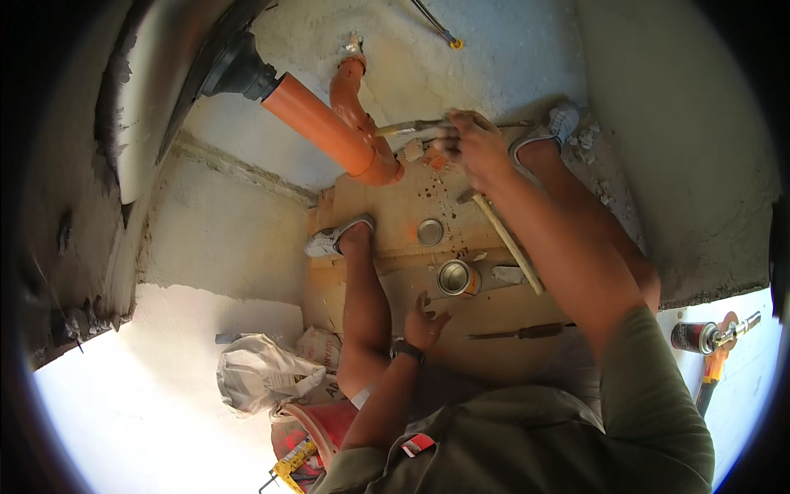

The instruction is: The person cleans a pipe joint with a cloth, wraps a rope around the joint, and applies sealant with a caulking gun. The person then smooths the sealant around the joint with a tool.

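Note:
My right hand (477,148) is closed around a slim tool that looks like a paintbrush (405,128), with a pale yellowish end. That end meets the side of the orange pipe branch (362,122), by the joint with the thick orange pipe (317,123). Lower down, my left hand (424,323) hangs open, its fingers apart and nothing in them. Nearest to it is an open tin can (453,278), with a round metal lid (429,232) lying farther off. A hammer (508,244) with a wooden handle lies beneath my right forearm.
Cardboard (395,218) covers the floor, strewn with crumbs and rubble. A scraper (508,274) and a long dark pointed tool (527,332) lie there. At left are a crumpled bag (267,375) and a red bucket (317,420) beside a yellow caulking gun (294,465). A blowtorch (712,336) is at right.

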Tool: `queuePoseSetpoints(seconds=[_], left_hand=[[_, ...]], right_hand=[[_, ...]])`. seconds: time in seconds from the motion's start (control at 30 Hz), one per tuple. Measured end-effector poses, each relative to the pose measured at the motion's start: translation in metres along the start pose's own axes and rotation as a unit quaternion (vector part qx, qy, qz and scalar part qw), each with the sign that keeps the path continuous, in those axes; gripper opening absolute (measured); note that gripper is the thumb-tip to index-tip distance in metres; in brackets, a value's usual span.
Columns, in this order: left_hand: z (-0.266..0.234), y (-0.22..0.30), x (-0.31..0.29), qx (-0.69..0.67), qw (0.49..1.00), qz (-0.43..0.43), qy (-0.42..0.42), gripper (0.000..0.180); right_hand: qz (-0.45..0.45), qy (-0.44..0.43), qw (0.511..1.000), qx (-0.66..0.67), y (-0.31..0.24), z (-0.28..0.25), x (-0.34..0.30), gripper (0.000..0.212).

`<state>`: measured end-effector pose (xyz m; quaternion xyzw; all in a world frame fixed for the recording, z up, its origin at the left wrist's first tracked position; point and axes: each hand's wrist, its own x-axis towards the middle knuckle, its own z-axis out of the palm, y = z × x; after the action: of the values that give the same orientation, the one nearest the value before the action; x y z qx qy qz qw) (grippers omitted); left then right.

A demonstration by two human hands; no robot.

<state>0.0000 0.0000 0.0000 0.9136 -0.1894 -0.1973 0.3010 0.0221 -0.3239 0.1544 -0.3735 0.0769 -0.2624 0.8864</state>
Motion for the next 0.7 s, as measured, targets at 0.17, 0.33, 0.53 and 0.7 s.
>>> queuePoseSetpoints(seconds=[0.17, 0.33, 0.53, 0.7], left_hand=[[0.01, -0.012, -0.005, 0.015, 1.0, -0.001, -0.003, 0.09], [0.012, -0.021, 0.0, -0.001, 1.0, 0.0, -0.008, 0.09], [0.011, -0.029, 0.0, -0.008, 1.0, -0.005, -0.007, 0.091], [0.012, -0.032, -0.001, 0.0, 1.0, 0.001, -0.003, 0.09]], right_hand=[[-0.019, 0.057, 0.998, 0.003, 0.007, 0.037, 0.042, 0.024], [-0.046, 0.091, 0.994, -0.048, 0.008, 0.048, 0.069, 0.024], [-0.115, 0.135, 0.965, -0.192, 0.006, 0.049, 0.102, 0.028], [-0.227, 0.126, 0.893, -0.369, 0.007, 0.061, 0.109, 0.027]])
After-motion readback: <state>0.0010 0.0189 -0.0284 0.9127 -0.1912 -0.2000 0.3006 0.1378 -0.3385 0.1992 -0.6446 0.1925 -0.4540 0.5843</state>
